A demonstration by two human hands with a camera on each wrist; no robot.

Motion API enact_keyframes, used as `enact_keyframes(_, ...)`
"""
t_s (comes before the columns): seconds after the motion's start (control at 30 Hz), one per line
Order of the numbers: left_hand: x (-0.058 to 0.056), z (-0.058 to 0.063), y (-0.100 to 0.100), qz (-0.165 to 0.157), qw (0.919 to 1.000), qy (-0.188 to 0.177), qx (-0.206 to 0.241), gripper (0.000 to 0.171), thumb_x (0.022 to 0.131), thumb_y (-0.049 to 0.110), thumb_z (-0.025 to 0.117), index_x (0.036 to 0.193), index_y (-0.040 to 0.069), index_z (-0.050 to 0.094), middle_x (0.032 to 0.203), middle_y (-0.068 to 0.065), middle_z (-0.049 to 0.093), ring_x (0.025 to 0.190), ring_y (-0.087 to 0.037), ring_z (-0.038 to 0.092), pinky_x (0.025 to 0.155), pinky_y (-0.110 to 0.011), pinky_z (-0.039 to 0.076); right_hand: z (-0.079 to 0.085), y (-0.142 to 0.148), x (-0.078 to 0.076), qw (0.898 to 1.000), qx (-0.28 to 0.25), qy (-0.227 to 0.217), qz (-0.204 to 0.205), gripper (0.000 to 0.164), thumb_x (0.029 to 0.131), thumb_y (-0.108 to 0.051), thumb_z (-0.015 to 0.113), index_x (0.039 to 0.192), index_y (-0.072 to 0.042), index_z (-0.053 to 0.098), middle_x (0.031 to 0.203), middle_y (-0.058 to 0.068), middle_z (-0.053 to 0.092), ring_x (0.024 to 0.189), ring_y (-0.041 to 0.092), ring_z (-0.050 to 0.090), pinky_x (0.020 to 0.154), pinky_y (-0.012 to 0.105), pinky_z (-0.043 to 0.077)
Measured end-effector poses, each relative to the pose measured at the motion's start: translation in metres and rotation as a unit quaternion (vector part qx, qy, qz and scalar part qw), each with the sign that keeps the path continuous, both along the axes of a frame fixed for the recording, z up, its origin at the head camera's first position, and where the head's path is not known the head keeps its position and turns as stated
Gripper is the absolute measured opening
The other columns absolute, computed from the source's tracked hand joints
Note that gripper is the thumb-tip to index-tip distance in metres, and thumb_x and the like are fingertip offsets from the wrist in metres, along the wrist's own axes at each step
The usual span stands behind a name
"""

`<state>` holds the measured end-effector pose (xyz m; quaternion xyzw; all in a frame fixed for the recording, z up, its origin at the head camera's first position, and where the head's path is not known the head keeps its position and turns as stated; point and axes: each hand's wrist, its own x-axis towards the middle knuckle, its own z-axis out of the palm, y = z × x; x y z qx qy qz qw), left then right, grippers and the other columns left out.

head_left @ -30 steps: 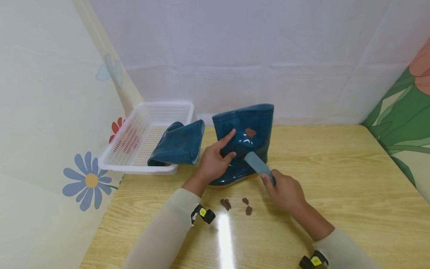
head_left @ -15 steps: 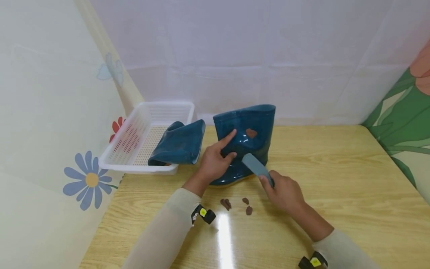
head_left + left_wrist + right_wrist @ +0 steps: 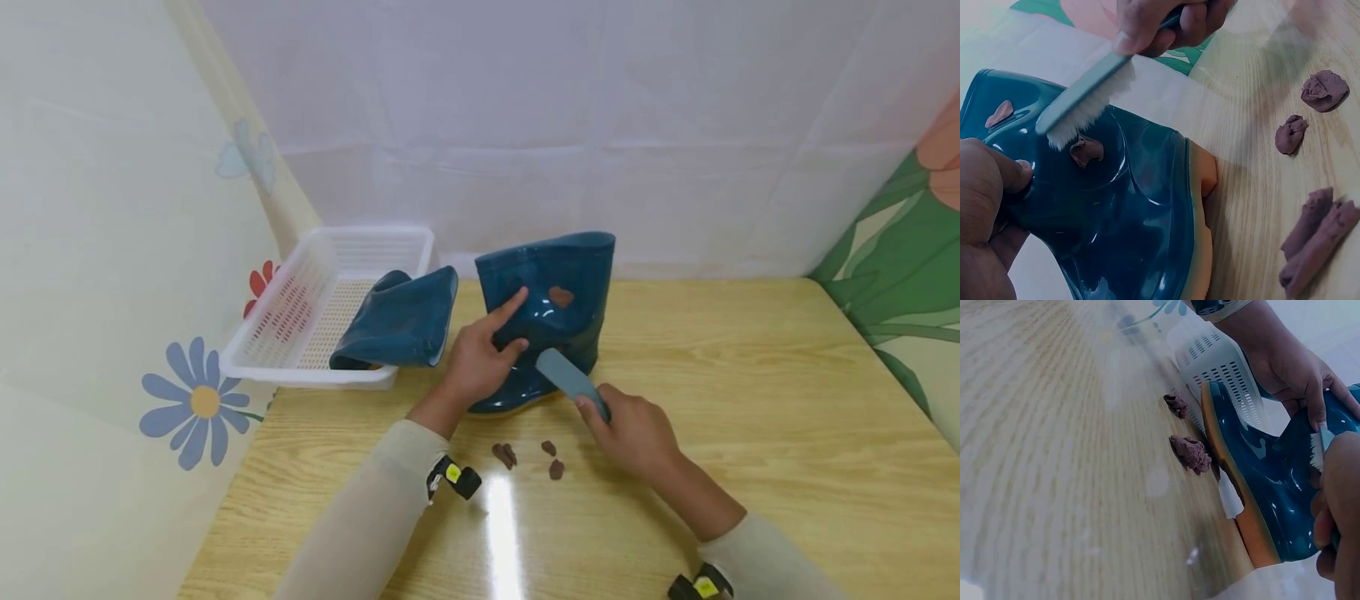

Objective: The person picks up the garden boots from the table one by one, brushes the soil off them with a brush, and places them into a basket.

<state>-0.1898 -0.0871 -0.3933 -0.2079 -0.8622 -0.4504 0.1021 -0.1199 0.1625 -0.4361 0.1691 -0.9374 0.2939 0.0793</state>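
Observation:
A blue rubber boot (image 3: pixel 573 262) stands upright on the table, its sole orange in the right wrist view. My left hand (image 3: pixel 480 358) grips it at the ankle, thumb and index finger lying on the near side; its other fingers are mostly hidden. In my right hand (image 3: pixel 637 429) is a scrubbing brush (image 3: pixel 567 377) with a blue-grey back. Its white bristles (image 3: pixel 1088 112) face the boot, close beside a brown clay-like lump (image 3: pixel 1087 152) stuck there. Higher on the shaft sits another brown patch (image 3: pixel 560 297).
Several brown lumps (image 3: pixel 556 470) lie on the wooden table (image 3: pixel 750 400) in front of the boot. To the left stands a white perforated basket (image 3: pixel 247 367). A second blue boot (image 3: pixel 405 321) lies over its right rim. A pale cloth wall (image 3: pixel 600 167) closes off the back.
My right hand has drawn the brush slightly left and down across the boot. The left hand keeps its hold, and the lumps on the table lie as before.

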Motion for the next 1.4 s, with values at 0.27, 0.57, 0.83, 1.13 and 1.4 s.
enact_keyframes(0.27,0.0006,-0.0004,-0.0001,-0.002,0.9999,-0.013,0.003,0.076,0.099,0.014,0.070,0.157,0.047,0.034,0.157,-0.001,0.043,0.038,-0.012,0.034,0.044,-0.029,0.038,-0.0005,-0.0009,-0.0028,0.999,0.034,-0.015,-0.022,0.036,0.106,-0.037,0.057,0.079,-0.014,0.050,0.056,-0.005,0.038,0.045,0.011,0.037,0.043,0.030,0.030)
enact_keyframes(0.57,0.0002,0.0010,-0.0009,-0.001,1.0000,-0.003,0.003,0.074,0.099,0.013,0.070,0.158,0.043,0.036,0.156,-0.002,0.044,0.039,-0.012,0.038,0.047,-0.028,0.040,0.0001,-0.0020,-0.0005,1.000,0.020,0.010,0.011,0.031,0.104,-0.032,0.062,0.080,-0.015,0.053,0.056,-0.008,0.040,0.045,0.007,0.037,0.043,0.027,0.031)
enact_keyframes(0.83,0.0013,0.0008,-0.0020,-0.008,0.9999,-0.006,0.003,0.074,0.100,0.015,0.070,0.158,0.044,0.034,0.156,0.000,0.045,0.038,-0.014,0.034,0.045,-0.029,0.039,0.0010,-0.0010,-0.0025,0.998,0.049,0.003,-0.026,0.037,0.106,-0.038,0.057,0.079,-0.014,0.050,0.055,-0.005,0.037,0.046,0.011,0.037,0.043,0.030,0.030)
enact_keyframes(1.13,0.0005,0.0020,-0.0026,-0.007,0.9999,0.008,-0.001,0.074,0.099,0.016,0.070,0.158,0.043,0.035,0.155,0.002,0.047,0.038,-0.014,0.035,0.045,-0.029,0.038,0.0006,0.0031,0.0018,0.999,0.036,0.013,-0.006,0.033,0.103,-0.031,0.063,0.077,-0.015,0.049,0.055,-0.007,0.037,0.045,0.008,0.035,0.043,0.028,0.029)
enact_keyframes(1.4,0.0022,0.0024,-0.0020,-0.008,0.9999,-0.006,-0.003,0.074,0.100,0.017,0.070,0.158,0.045,0.033,0.156,0.002,0.045,0.038,-0.014,0.035,0.045,-0.029,0.040,0.0018,0.0020,0.0001,0.998,0.043,0.000,-0.035,0.034,0.105,-0.037,0.058,0.081,-0.014,0.052,0.056,-0.005,0.039,0.046,0.012,0.038,0.044,0.031,0.030)
